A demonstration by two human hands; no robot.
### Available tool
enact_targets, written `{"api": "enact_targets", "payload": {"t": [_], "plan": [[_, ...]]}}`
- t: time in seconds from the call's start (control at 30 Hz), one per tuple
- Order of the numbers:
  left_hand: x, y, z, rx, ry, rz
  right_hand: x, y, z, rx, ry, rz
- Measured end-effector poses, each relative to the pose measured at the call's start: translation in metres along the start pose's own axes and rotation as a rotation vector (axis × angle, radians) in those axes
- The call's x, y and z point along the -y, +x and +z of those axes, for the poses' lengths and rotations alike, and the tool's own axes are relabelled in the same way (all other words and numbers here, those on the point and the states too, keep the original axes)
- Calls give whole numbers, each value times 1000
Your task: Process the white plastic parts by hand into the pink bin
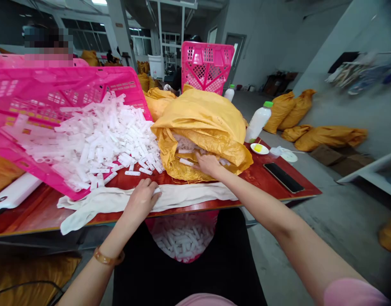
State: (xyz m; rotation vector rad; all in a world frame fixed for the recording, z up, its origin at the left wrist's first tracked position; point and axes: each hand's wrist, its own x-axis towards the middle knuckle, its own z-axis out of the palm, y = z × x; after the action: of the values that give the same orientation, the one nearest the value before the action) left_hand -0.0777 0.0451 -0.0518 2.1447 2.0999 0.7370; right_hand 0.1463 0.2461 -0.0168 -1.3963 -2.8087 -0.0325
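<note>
Right now your left hand [141, 199] lies open, its fingers [149, 190] spread flat on a white cloth [96, 203] along the near edge of the red surface [255, 187], gripping nothing that shows. Your right hand [208, 165] reaches into the mouth of a yellow woven sack [198, 114], fingers lightly curled; you cannot tell from this view whether they have hold of a piece.

White plastic pieces [96, 144] heap up to the left of your left fingers, spilling from a tipped pink crate [70, 80]. More show inside the sack just beyond your right fingers, and others fill a pink basket [201, 227] below both hands.

The loose heap is the main risk: a careless sweep of your left hand could push pieces off the edge. Tugging the sack could also topple the white bottle [258, 121] or shove the black phone [283, 177], both right of your right fingers.
</note>
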Motion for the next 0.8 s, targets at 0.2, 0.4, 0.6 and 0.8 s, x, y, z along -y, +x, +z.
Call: {"api": "enact_targets", "payload": {"t": [0.2, 0.4, 0.6, 0.8], "plan": [[-33, -30, -20, -152, -371, -152, -13, -51, -18, -142, 171, -39], [-61, -43, -18, -139, -756, -299, 15, -122, 1, -389, 871, 90], [-82, -56, -15, -156, -864, -407, 59, -156, 36, -84, 1861, 338], [-103, -66, -6, -276, -812, -411, 82, -174, 38, 89, 2251, 350]]}}
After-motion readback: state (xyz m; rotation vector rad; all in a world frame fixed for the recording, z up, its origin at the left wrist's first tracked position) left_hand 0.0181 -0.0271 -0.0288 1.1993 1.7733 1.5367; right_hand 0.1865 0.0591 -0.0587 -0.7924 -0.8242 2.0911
